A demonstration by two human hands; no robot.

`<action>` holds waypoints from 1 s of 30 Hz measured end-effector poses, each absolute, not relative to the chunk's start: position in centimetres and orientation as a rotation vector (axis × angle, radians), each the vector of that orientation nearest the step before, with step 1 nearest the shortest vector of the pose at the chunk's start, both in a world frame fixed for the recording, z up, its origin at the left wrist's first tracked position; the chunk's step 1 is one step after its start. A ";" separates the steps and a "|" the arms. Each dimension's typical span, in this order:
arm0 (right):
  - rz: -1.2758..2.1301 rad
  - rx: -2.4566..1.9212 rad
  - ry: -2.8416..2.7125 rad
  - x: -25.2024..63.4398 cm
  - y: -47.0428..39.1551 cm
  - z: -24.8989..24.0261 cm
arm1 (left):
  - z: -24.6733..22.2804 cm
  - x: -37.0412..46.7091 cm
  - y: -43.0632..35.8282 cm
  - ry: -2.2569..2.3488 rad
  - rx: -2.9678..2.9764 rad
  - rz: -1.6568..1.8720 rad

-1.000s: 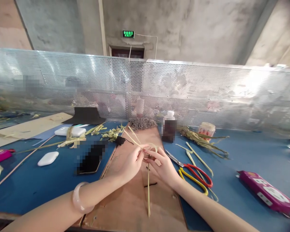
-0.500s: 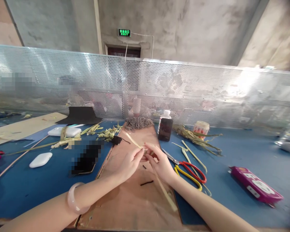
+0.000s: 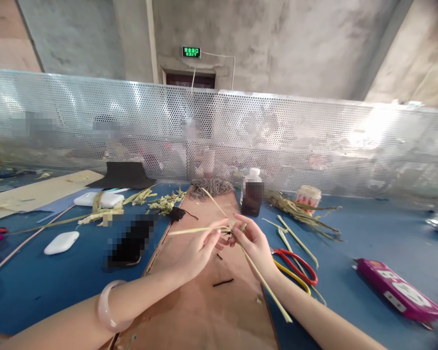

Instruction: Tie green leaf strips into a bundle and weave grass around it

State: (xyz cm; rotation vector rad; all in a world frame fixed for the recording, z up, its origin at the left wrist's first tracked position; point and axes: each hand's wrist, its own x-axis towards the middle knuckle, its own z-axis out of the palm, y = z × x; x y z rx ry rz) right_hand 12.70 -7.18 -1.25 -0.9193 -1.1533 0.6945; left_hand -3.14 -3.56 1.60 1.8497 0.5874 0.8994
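Both hands meet above the brown board [image 3: 190, 311], near its middle. Fingers of my left hand [image 3: 206, 245] pinch pale dried strips [image 3: 268, 287] from the left side. My right hand [image 3: 250, 238] is closed on the same strips, close to where they cross. One strip end sticks out to the left, another points up toward the grey cord pile, and a long one hangs down past my right wrist. A small dark bit shows at the crossing, partly hidden by fingers. Red-and-yellow-handled scissors [image 3: 301, 265] lie just right of my right hand, their blades hidden behind it.
Grey cord [image 3: 211, 188] and a dark bottle [image 3: 251, 197] stand at the back. Dried leaves [image 3: 306, 216] and a jar [image 3: 308, 197] are right, with a purple packet [image 3: 399, 291]. On the left lie a phone [image 3: 131, 243], a white case [image 3: 61, 242] and leaf bundles [image 3: 168, 201].
The hands have shifted slightly right. A strip end now points left over my left hand, and the long strip hangs further right. The camera view has moved a little.
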 end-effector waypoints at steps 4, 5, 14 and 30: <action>0.803 -0.910 -1.140 13.5 -6.5 -2.0 | 0.6 -2.8 -3.1 0.524 1.809 0.876; 0.818 -0.908 -1.138 13.6 -6.4 -2.1 | 0.4 -2.8 -3.1 0.502 1.794 0.871; 0.856 -0.887 -1.238 12.6 -7.0 -1.5 | 0.3 -2.7 -2.8 0.465 1.779 0.858; 0.473 -1.102 -1.362 12.6 -7.2 -1.8 | 0.9 -2.5 -3.0 0.627 1.665 0.687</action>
